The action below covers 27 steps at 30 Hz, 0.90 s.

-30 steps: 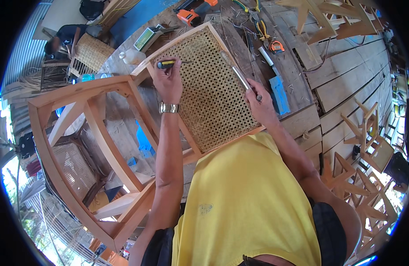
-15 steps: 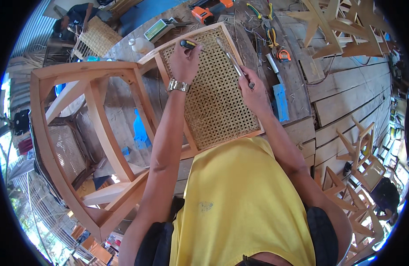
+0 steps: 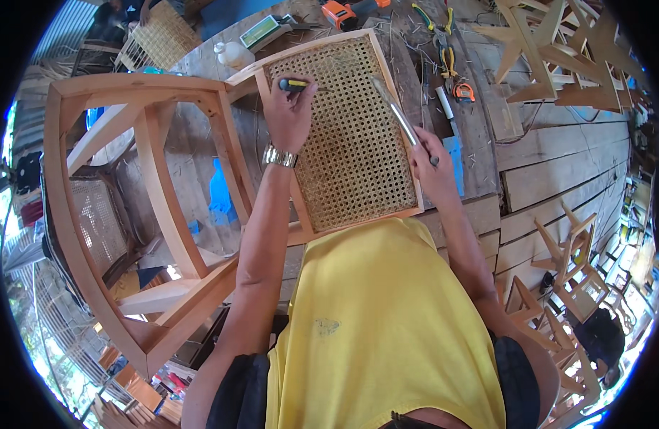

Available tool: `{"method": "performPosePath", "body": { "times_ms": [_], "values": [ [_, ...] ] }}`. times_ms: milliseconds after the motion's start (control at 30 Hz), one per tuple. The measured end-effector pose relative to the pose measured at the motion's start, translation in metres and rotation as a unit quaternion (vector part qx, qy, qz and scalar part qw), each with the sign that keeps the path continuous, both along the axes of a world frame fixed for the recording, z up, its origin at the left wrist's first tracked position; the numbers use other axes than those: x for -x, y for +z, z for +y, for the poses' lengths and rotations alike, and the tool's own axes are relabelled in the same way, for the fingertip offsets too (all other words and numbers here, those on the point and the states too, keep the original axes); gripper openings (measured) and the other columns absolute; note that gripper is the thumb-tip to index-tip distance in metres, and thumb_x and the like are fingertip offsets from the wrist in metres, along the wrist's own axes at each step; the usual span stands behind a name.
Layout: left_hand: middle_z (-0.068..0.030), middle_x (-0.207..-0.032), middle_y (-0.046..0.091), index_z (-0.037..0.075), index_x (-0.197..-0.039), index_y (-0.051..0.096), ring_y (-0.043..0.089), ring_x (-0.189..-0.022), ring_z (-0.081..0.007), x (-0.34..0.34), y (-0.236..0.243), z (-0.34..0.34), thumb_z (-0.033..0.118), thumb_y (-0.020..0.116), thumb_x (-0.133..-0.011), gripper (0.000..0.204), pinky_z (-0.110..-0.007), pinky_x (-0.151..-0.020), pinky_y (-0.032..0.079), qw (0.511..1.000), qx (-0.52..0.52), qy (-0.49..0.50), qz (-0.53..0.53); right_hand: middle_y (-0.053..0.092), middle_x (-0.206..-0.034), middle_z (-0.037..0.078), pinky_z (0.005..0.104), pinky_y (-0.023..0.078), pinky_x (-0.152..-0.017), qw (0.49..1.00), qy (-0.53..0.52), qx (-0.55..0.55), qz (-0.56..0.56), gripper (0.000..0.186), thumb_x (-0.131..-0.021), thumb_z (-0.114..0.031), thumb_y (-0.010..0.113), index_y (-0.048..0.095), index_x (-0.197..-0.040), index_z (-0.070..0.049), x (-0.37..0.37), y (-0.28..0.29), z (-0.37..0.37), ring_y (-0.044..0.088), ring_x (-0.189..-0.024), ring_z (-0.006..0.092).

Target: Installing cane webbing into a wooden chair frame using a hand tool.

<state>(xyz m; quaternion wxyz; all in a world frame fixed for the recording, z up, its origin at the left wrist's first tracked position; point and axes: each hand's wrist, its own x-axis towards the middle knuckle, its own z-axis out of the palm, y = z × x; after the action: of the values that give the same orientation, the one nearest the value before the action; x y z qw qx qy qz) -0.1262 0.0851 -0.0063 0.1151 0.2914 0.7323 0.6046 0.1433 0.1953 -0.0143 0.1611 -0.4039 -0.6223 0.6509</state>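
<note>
My left hand (image 3: 290,114) grips a small black-and-yellow handled tool (image 3: 292,85) above the upper left of a cane webbing panel (image 3: 343,164) in a light wooden frame. A thin dark blade points rightward from it. My right hand (image 3: 431,163) is closed on a long silver tool (image 3: 401,121), whose pale tip lies over the panel's upper right side. A wooden chair frame (image 3: 57,179) stands at my left, beside the panel.
The worktable (image 3: 186,164) bears pliers (image 3: 444,53), a tape measure (image 3: 463,92), an orange tool (image 3: 338,12), a bottle (image 3: 233,56) and blue scraps (image 3: 222,193). A person (image 3: 115,25) handles woven material at the upper left. Several wooden frames (image 3: 529,50) stand rightward.
The view has shifted, with the panel now a little higher in it. My right hand has shifted right and down since half a second ago, still gripping the silver tool.
</note>
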Motion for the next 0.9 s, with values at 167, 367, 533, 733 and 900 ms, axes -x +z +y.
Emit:
{"method": "performPosePath", "body": {
  "times_ms": [167, 367, 533, 733, 900],
  "values": [
    [-0.0026, -0.095, 0.073, 0.006, -0.104, 0.063, 0.067, -0.086, -0.0085, -0.013, 0.004, -0.015, 0.008, 0.073, -0.092, 0.016, -0.024, -0.078, 0.055, 0.998, 0.057, 0.013, 0.012, 0.055, -0.079, -0.002, 0.0186, 0.034, -0.05, 1.0, -0.01, -0.007, -0.007, 0.035, -0.103, -0.014, 0.054, 0.055, -0.137, -0.003, -0.015, 0.001, -0.022, 0.044, -0.059, 0.0017],
    [-0.0034, -0.097, 0.073, 0.005, -0.105, 0.062, 0.067, -0.089, -0.0085, -0.039, 0.004, -0.037, 0.006, 0.073, -0.091, 0.018, -0.024, -0.079, 0.055, 0.998, 0.064, -0.014, -0.025, 0.054, -0.078, -0.002, 0.0183, 0.032, -0.049, 0.996, -0.041, 0.083, 0.0, 0.035, -0.102, -0.013, 0.054, 0.055, -0.136, -0.002, -0.03, 0.003, -0.03, 0.043, -0.057, 0.002],
    [-0.0019, -0.103, 0.073, 0.007, -0.109, 0.063, 0.067, -0.092, -0.0074, -0.057, 0.001, -0.048, 0.01, 0.075, -0.091, 0.021, -0.024, -0.081, 0.055, 0.996, 0.048, -0.029, -0.063, 0.054, -0.077, -0.002, 0.0179, 0.032, -0.049, 0.996, -0.033, 0.08, -0.01, 0.036, -0.101, -0.011, 0.053, 0.055, -0.136, -0.002, -0.048, 0.012, -0.027, 0.042, -0.057, 0.0017],
    [-0.0022, -0.105, 0.074, 0.007, -0.112, 0.061, 0.067, -0.091, -0.0068, -0.067, 0.004, -0.053, 0.011, 0.075, -0.091, 0.025, -0.024, -0.08, 0.055, 0.995, 0.076, -0.036, -0.048, 0.054, -0.078, -0.002, 0.0182, 0.033, -0.049, 0.997, -0.009, 0.075, -0.019, 0.037, -0.102, -0.012, 0.052, 0.052, -0.138, -0.001, -0.075, 0.007, -0.035, 0.042, -0.059, 0.0019],
    [-0.0026, -0.104, 0.073, 0.007, -0.108, 0.065, 0.065, -0.089, -0.0065, -0.094, 0.016, -0.063, 0.009, 0.074, -0.092, 0.019, -0.024, -0.077, 0.054, 0.986, 0.15, -0.058, -0.053, 0.054, -0.078, -0.002, 0.0183, 0.034, -0.052, 0.996, -0.023, 0.079, -0.023, 0.037, -0.103, -0.012, 0.052, 0.052, -0.138, -0.001, -0.093, 0.013, -0.052, 0.043, -0.061, 0.002]
  ]
}}
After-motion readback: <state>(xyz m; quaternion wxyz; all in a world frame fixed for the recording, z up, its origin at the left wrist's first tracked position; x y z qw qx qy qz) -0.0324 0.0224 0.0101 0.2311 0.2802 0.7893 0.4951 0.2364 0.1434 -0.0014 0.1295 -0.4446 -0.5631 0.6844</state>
